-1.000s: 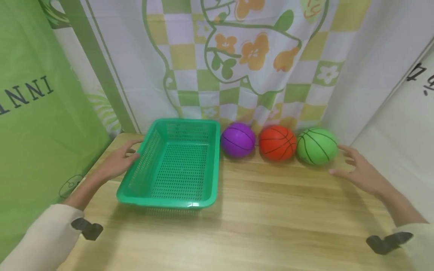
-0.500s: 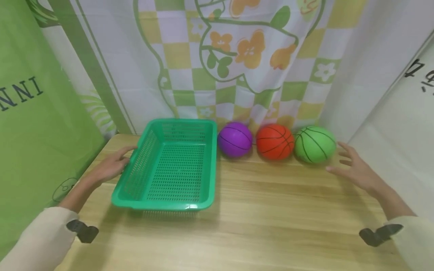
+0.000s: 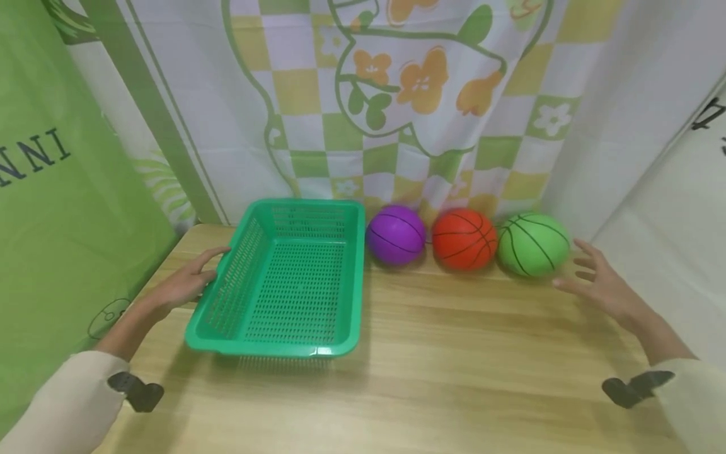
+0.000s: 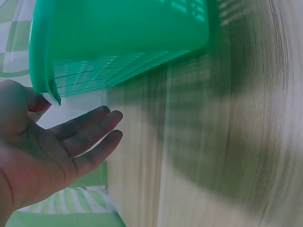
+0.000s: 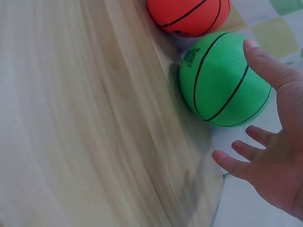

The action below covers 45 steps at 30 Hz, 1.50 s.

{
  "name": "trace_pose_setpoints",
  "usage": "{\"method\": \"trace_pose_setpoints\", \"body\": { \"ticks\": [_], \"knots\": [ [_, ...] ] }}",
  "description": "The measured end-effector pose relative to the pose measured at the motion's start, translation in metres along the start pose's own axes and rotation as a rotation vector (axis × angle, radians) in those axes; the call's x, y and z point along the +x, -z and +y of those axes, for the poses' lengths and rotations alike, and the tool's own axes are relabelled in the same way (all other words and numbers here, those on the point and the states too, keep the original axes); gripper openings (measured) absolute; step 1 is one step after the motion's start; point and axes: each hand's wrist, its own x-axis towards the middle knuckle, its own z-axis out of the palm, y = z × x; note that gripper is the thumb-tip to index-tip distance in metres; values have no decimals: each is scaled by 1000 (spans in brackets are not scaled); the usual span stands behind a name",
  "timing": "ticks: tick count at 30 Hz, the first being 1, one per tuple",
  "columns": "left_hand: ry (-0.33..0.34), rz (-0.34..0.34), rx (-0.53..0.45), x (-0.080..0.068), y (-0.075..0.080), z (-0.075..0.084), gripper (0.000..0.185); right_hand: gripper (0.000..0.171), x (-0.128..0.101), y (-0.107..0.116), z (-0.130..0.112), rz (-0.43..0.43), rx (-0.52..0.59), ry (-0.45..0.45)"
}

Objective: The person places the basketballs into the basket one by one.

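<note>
A green plastic basket with slotted walls stands on the left of the wooden table. My left hand is at its left rim, fingers fairly straight; the left wrist view has the thumb side against the rim and the other fingers extended in the air under it. To the right, a purple ball, a red ball and a green ball, marked like basketballs, sit in a row. Just right of the green ball, my right hand is spread with nothing in it, a small gap between them.
Behind the basket and balls hangs a patterned curtain. A green cloth closes off the left side and a white sheet the right. The wooden tabletop stretches in front of the balls.
My left hand has slid slightly toward me along the basket's rim. The right hand stays beside the green ball, a touch farther from it. The head view has shifted a little.
</note>
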Motion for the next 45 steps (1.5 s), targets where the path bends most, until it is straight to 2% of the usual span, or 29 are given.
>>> {"method": "trace_pose_setpoints", "body": {
  "ticks": [3, 9, 16, 22, 29, 33, 41, 45],
  "knots": [
    [16, -22, -65, 0, 0, -2, 59, 101, 6, 2, 3, -11, 55, 7],
    [52, -40, -174, -1, -2, -4, 60, 98, 16, 1, 9, -54, 281, 3],
    [87, -46, -256, -1, -1, -2, 62, 103, 26, -4, 12, -36, 267, -38],
    [98, -35, -286, -1, 3, 1, 63, 106, 40, -18, 5, 37, 390, -50],
    [105, -41, -314, 2, -1, 1, 64, 110, 57, -27, 3, 214, 134, -41],
    [92, -42, -325, 2, -2, 1, 65, 113, 63, -31, -1, 282, 128, -52],
    [88, -44, -337, 1, -2, -1, 66, 113, 64, -36, -13, 330, 150, -79],
    [89, -48, -347, 5, -2, -1, 65, 112, 60, -35, -11, 354, 84, -90]
  ]
}}
